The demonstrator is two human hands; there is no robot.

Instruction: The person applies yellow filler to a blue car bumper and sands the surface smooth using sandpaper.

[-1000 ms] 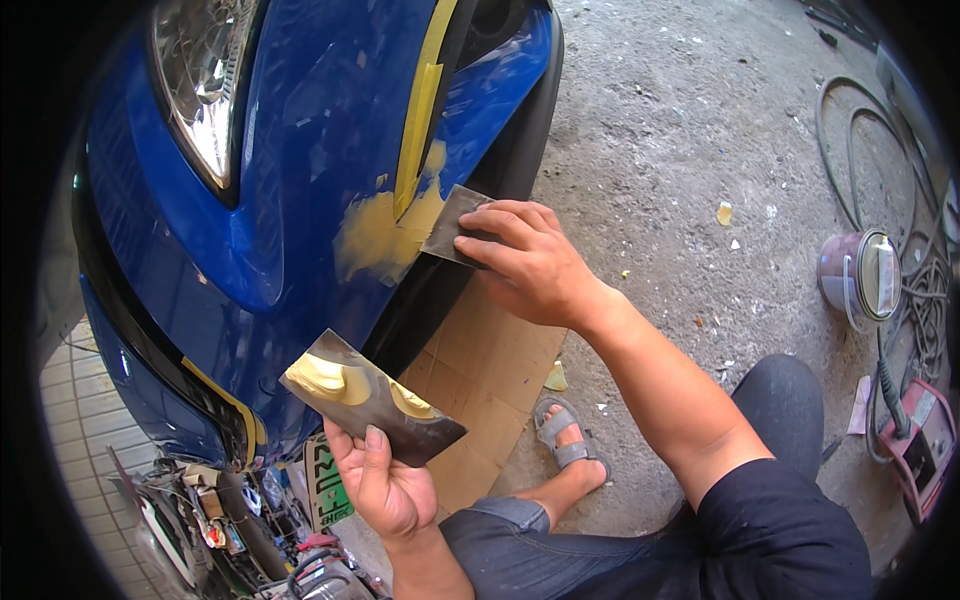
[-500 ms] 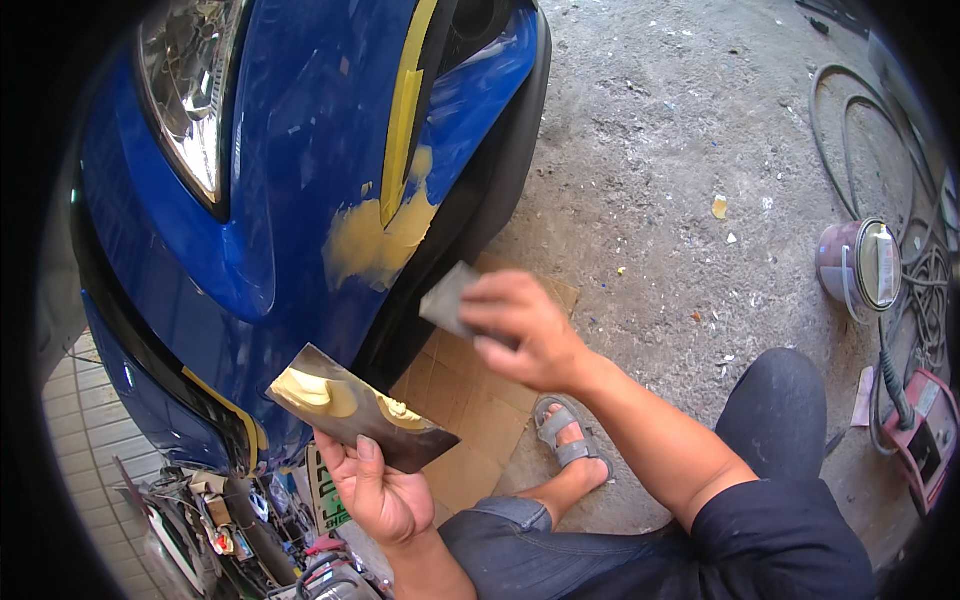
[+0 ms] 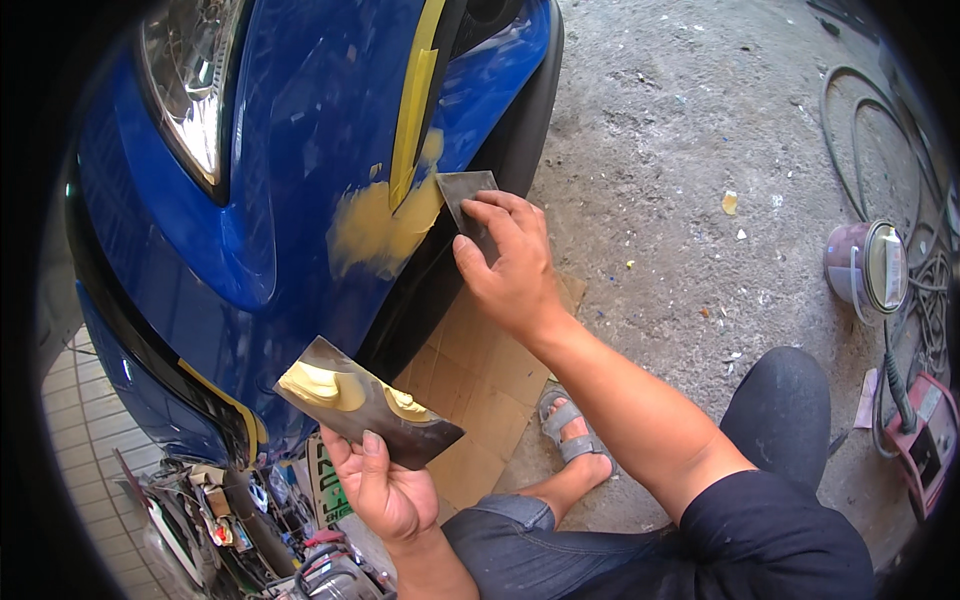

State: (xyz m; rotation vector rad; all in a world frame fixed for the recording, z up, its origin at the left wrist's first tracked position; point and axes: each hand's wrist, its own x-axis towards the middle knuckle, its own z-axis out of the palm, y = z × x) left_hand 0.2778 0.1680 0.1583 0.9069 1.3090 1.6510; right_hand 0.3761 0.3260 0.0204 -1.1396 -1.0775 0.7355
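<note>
My left hand point(image 3: 385, 485) is closed on the lower edge of a dark, flat putty plate point(image 3: 372, 425), thumb on top. Yellow putty point(image 3: 325, 384) lies in two heaps along the plate's upper edge. Between the fingers and thumb of my right hand point(image 3: 515, 265) is a thin dark putty spreader point(image 3: 466, 187). Its left edge is close to the smeared putty patch point(image 3: 375, 235) on the blue car bumper point(image 3: 300, 200); I cannot tell if it touches. Yellow masking tape point(image 3: 413, 130) runs along the trim down to that patch.
A headlight point(image 3: 190, 90) sits at upper left. Cardboard point(image 3: 465, 380) lies below the bumper. At right stand a lidded paint can point(image 3: 850, 268) and a red device point(image 3: 918, 440) beside coiled hoses point(image 3: 930, 290). Cluttered parts point(image 3: 225, 520) and a number plate point(image 3: 328, 487) lie at lower left.
My right hand has moved up with the spreader, from below the putty patch to its right side. The left hand and plate have barely shifted. The view has moved slightly.
</note>
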